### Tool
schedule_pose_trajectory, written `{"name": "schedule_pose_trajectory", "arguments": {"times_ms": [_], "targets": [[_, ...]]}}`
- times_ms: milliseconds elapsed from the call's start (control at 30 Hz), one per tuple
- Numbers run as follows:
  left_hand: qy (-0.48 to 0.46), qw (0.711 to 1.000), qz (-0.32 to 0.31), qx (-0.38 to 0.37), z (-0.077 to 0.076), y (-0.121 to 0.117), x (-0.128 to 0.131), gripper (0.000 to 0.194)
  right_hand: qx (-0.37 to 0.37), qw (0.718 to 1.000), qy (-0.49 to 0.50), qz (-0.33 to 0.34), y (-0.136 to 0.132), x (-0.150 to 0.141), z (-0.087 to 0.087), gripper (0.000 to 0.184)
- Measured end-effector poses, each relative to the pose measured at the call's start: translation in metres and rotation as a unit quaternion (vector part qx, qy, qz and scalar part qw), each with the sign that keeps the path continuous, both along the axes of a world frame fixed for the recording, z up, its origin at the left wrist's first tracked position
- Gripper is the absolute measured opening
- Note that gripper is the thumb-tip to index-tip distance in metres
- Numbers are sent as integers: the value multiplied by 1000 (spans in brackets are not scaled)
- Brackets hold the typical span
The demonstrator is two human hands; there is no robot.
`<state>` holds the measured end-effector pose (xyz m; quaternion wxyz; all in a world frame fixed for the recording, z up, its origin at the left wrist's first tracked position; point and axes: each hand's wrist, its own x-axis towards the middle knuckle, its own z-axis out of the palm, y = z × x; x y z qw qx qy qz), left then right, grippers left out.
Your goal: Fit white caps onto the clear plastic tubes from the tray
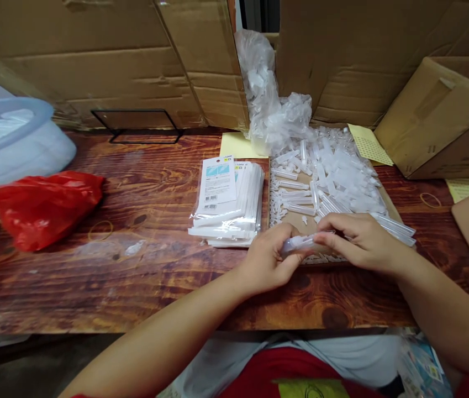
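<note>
A clear plastic tube (300, 242) lies level between my two hands, above the front edge of a shallow cardboard tray (305, 221). My left hand (270, 258) is closed around its left end. The fingers of my right hand (354, 239) pinch its right end; what exactly the fingertips cover is hidden. Under and behind my hands, the tray holds many clear tubes (298, 197) and small white plastic pieces (278, 207). Left of the tray stands a stack of clear packets with printed cards (226, 207), close to my left hand.
A red plastic bag (47, 204) and a pale blue tub (19, 138) sit at the left. A black wire stand (143, 127) is at the back. Crumpled clear plastic (271, 105) rises behind the tray. A cardboard box (437, 116) leans at the right, near a rubber band (430, 200).
</note>
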<state>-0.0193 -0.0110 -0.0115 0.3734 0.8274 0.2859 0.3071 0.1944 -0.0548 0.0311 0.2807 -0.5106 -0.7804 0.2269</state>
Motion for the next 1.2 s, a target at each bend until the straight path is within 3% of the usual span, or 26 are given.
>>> {"name": "schedule_pose_trajectory", "arguments": {"times_ms": [67, 200, 433, 500, 567, 633, 700, 833, 933, 1000, 1033, 1100, 1200], "targets": [[6, 1000, -2, -15, 1, 0, 0, 20, -6, 1000, -11, -11, -1, 0, 1, 25], [15, 999, -10, -49, 2, 0, 0, 27, 9, 1000, -8, 24, -2, 0, 3, 11], [16, 995, -17, -95, 5, 2, -2, 31, 18, 998, -7, 54, -7, -1, 2, 18], [28, 999, -16, -28, 4, 4, -5, 23, 26, 999, -5, 46, -7, -5, -1, 15], [50, 994, -10, 99, 2, 7, -7, 10, 14, 1000, 1, 23, -6, -10, -6, 14], [70, 966, -4, 248, 0, 8, -10, 6, -30, 999, 26, -14, -4, -16, -12, 22], [85, 933, 4, 350, 0, 9, -11, 12, -108, 990, 81, -47, -3, -22, -17, 34], [93, 921, 14, 379, 4, 10, -12, 18, -239, 944, 220, -62, -2, -25, -13, 47], [86, 926, 63, 363, 9, 8, -12, 23, -233, 950, 199, -68, 9, -8, 2, 49], [97, 934, 125, 320, 11, 7, -12, 36, -157, 972, 122, -126, 26, 15, 14, 45], [106, 940, 150, 289, 11, 6, -12, 42, -94, 974, 85, -189, 38, 29, 19, 41], [122, 951, 171, 228, 8, 4, -10, 48, 36, 941, 12, -337, 66, 59, 26, 31], [128, 965, 140, 184, 1, 2, -7, 45, 60, 885, -111, -448, 108, 94, 29, 20]]}}
